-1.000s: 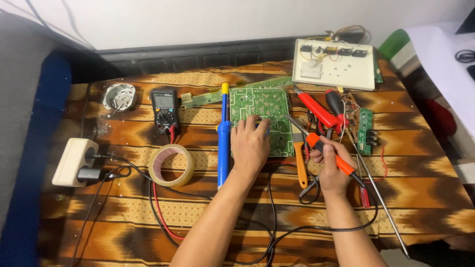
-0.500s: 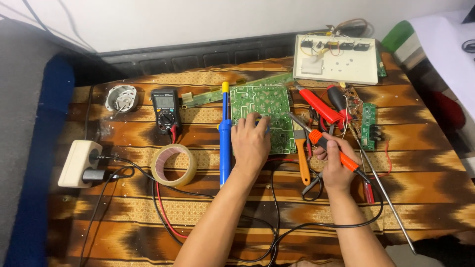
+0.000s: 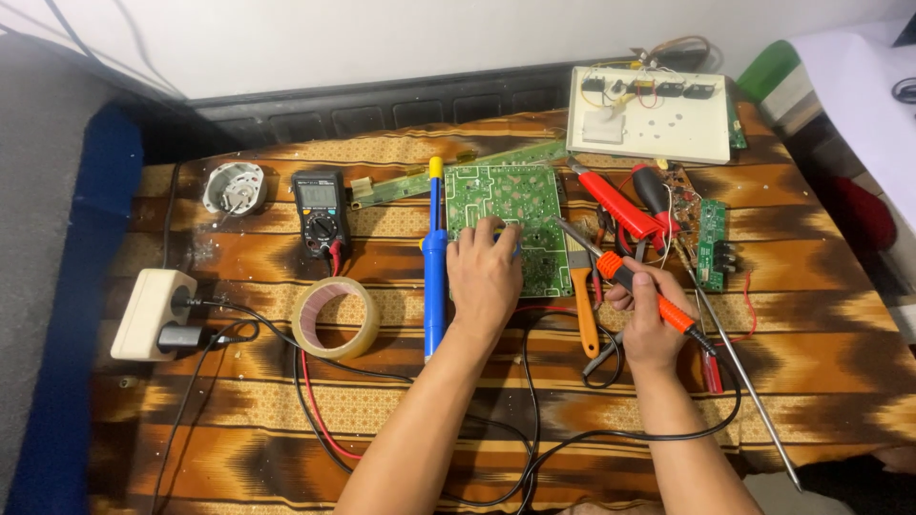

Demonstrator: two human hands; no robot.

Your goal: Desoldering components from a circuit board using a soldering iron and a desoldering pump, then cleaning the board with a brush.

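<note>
Brown patterned cloth (image 3: pixel 239 420) covers the work surface, set against a pale wall and a dark ridged strip. Left hand (image 3: pixel 484 277) lies flat on the green circuit board (image 3: pixel 506 224), fingers spread and pressing it down, as half a second ago. Right hand (image 3: pixel 646 319) grips the orange-handled soldering iron (image 3: pixel 637 282), fingers closed around it; its tip has edged nearer the board's right edge, which suggests soldering is about to start. Beside the left hand lies a blue desoldering pump (image 3: pixel 435 277). Further left sit a tape roll (image 3: pixel 335 317), a multimeter (image 3: pixel 320 208) and a white power adapter (image 3: pixel 153 313).
</note>
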